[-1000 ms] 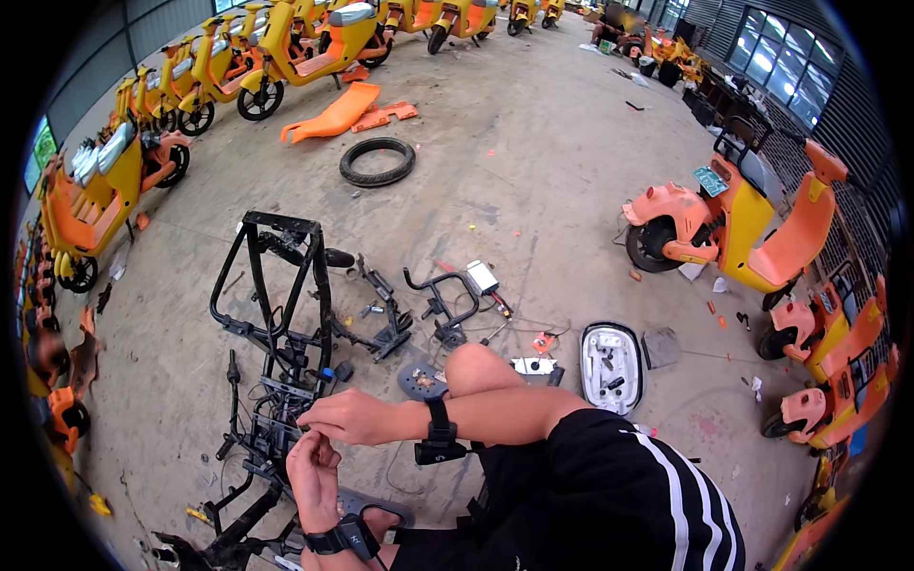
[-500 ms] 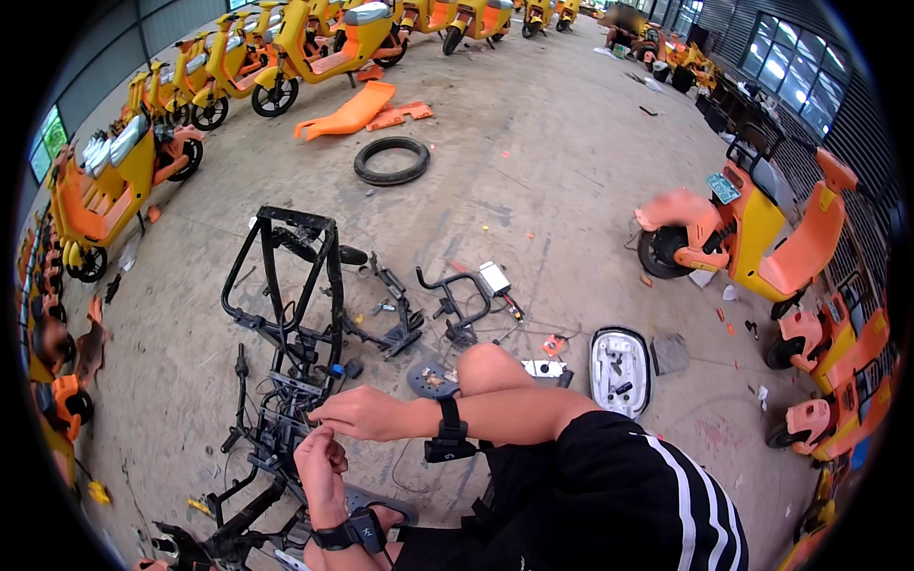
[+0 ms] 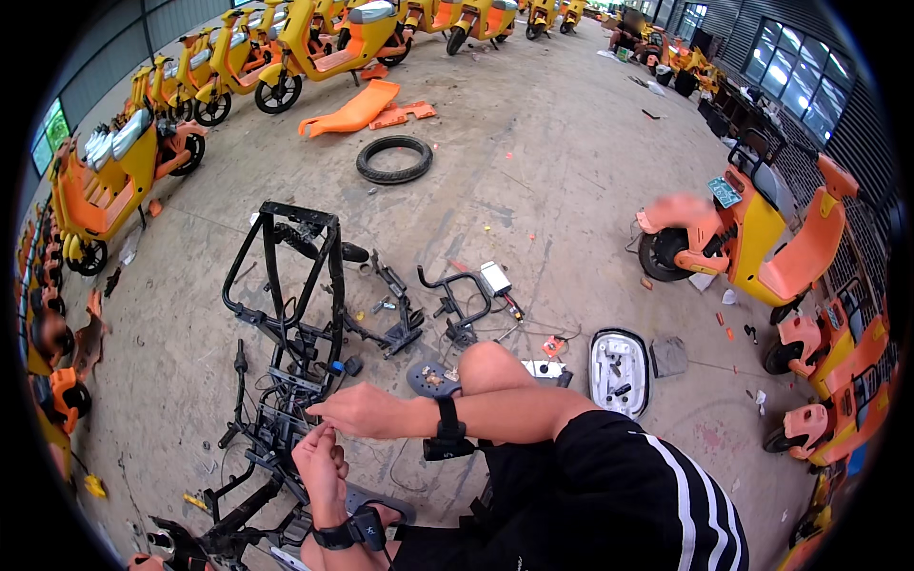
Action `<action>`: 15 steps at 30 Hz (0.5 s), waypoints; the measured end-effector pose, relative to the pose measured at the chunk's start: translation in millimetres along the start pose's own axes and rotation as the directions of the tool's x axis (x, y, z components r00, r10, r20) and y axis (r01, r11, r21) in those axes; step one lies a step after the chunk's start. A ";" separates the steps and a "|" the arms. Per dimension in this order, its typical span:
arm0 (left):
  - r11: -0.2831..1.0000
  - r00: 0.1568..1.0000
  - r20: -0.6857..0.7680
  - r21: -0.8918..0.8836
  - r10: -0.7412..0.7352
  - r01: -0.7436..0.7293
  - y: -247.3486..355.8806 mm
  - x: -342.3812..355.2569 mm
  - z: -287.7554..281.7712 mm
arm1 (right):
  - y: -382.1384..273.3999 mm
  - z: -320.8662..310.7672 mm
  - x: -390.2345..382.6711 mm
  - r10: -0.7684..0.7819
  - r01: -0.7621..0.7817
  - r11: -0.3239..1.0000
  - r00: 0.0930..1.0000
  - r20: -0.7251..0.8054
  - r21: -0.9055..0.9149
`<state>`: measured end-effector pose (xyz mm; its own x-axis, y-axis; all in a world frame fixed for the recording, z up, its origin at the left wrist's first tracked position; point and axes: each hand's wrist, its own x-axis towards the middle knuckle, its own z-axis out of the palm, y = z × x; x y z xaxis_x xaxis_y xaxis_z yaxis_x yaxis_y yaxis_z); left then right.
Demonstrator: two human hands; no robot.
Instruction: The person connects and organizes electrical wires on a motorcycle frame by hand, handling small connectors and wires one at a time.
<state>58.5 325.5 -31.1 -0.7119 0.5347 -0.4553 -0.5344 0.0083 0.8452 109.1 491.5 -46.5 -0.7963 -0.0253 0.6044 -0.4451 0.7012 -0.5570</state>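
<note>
A stripped black scooter frame (image 3: 336,276) with bundled cables stands on the concrete floor at the left, in front of me. Above its lower part, my two hands almost meet at the fingertips. My right hand (image 3: 360,411) reaches across from the right, its fingers pinched and pointing left. Just below it is my left hand (image 3: 322,464), curled, with thumb and finger pressed together. Whatever is between the fingers of either hand is too small to make out. Black straps with small boxes circle both wrists.
Loose black metal brackets (image 3: 465,297) and a white box with wires (image 3: 495,278) lie beyond my knee. A white tray (image 3: 619,371) holds small parts. Farther off are a tyre (image 3: 393,160), an orange panel (image 3: 352,109) and yellow-orange scooters (image 3: 762,238) on both sides.
Both hands stay close together above the frame with only slight finger movement. My right fingers look more curled than before. The view has shifted slightly.
</note>
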 end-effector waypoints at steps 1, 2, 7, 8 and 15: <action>1.000 1.000 0.002 -0.015 0.005 -0.005 -1.7 0.5 -0.8 | 0.9 -1.1 0.5 0.010 -0.010 1.000 1.000 0.005 0.010; 0.999 1.000 0.004 -0.031 0.010 -0.010 -3.3 1.1 -1.5 | 1.7 -1.8 0.7 0.019 -0.019 1.000 1.000 0.010 0.020; 0.999 1.000 -0.004 -0.023 0.024 -0.024 0.2 -0.2 3.0 | 3.3 -3.4 3.3 -0.041 0.044 0.997 0.998 -0.039 0.060; 1.000 1.000 -0.003 0.005 0.022 -0.022 1.1 -0.8 3.0 | 2.1 -4.5 4.1 -0.048 0.052 0.996 0.997 -0.053 0.078; 1.000 1.000 -0.009 -0.007 -0.026 0.026 8.8 -5.9 9.0 | 4.3 -5.7 3.5 -0.127 0.127 0.992 0.991 -0.031 0.019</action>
<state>62.2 330.0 -18.5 -0.7019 0.5268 -0.4794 -0.5557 0.0161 0.8313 106.8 498.5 -43.5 -0.7201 -0.0916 0.6878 -0.5507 0.6785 -0.4862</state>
